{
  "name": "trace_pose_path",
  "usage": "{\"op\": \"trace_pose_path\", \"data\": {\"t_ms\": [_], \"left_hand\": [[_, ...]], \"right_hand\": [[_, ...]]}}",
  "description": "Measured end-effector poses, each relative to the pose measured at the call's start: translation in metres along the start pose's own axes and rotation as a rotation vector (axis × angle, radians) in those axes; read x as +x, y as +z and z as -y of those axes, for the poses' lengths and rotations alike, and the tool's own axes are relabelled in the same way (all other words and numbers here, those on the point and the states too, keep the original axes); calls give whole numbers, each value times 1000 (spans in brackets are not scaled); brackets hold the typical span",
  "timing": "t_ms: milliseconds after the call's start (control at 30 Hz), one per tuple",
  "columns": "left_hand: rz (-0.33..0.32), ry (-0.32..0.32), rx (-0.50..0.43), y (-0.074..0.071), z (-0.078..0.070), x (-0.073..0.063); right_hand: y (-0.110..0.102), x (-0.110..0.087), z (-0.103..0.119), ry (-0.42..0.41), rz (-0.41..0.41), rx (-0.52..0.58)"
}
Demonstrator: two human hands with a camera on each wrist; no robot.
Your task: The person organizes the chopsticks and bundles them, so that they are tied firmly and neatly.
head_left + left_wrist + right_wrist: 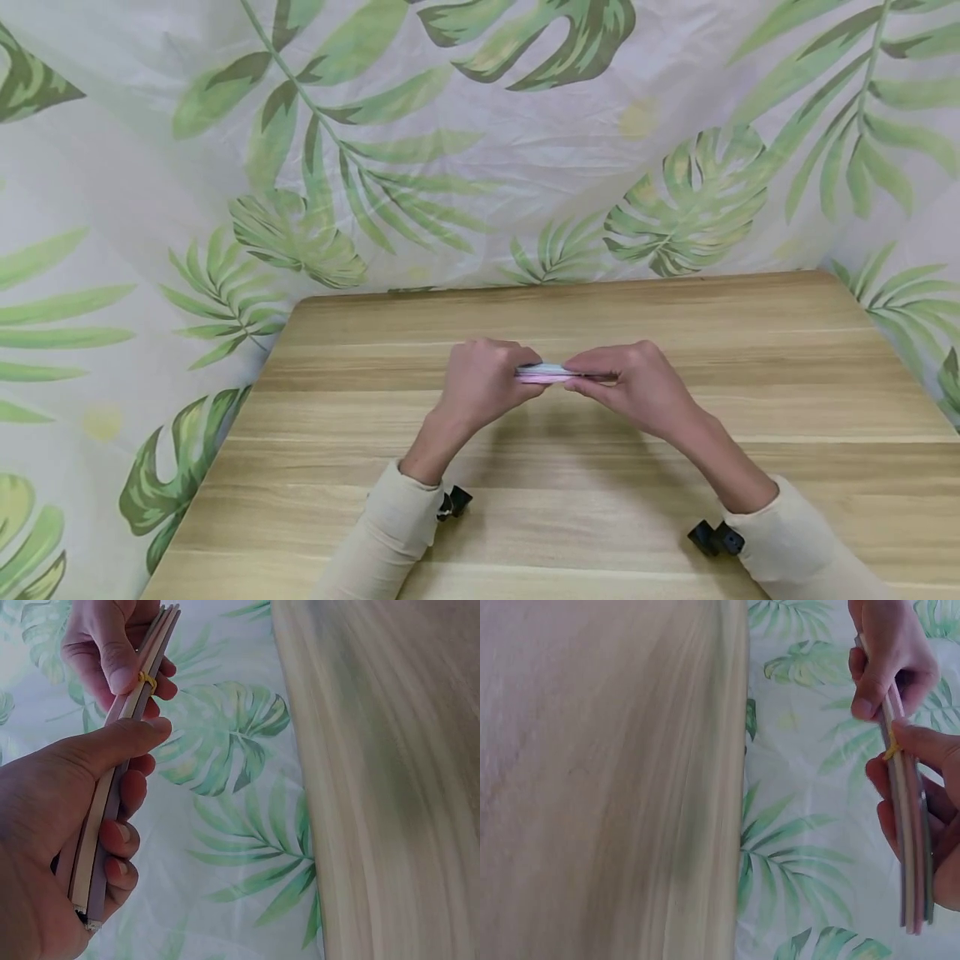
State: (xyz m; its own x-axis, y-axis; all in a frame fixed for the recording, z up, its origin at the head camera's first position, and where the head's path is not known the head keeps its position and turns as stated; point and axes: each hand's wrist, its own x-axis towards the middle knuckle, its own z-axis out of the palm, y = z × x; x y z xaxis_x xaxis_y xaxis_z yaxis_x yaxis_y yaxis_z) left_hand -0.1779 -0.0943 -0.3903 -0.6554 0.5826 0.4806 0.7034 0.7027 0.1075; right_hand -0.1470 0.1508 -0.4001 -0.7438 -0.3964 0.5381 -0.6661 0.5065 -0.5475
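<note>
A bundle of long, slim sticks in pink, cream, purple-grey and green is held level above the table, one end in each hand. My left hand grips its left part, thumb along the top and fingers curled beneath, as the left wrist view shows. The right hand pinches the bundle between thumb and fingers. A yellow rubber band is wound round the sticks, right by the right thumb. In the right wrist view, free ends of the sticks stick out past the right hand.
The hands are over a wood-grain table. Behind it and at its sides hangs a pale cloth printed with green leaves. Small black devices are strapped at both cream sleeve cuffs.
</note>
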Motion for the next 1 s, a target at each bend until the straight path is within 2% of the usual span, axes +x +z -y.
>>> {"op": "trace_pose_path", "data": {"t_ms": [100,267,433,633,800,1000], "left_hand": [[9,-7,-17,1,-1,0],[30,-22,-20,-1,0,2],[37,-56,-26,-5,3,1],[38,-46,-34,-4,3,0],[31,-42,-23,-2,1,0],[47,-30,-77,0,-2,0]], "right_hand": [[-1,1,2,22,26,10],[-15,2,4,112,86,11],[-26,1,2,160,101,-10],[-24,0,1,134,95,-22],[-17,-1,3,103,49,-22],[-4,-1,5,35,8,-7]]}}
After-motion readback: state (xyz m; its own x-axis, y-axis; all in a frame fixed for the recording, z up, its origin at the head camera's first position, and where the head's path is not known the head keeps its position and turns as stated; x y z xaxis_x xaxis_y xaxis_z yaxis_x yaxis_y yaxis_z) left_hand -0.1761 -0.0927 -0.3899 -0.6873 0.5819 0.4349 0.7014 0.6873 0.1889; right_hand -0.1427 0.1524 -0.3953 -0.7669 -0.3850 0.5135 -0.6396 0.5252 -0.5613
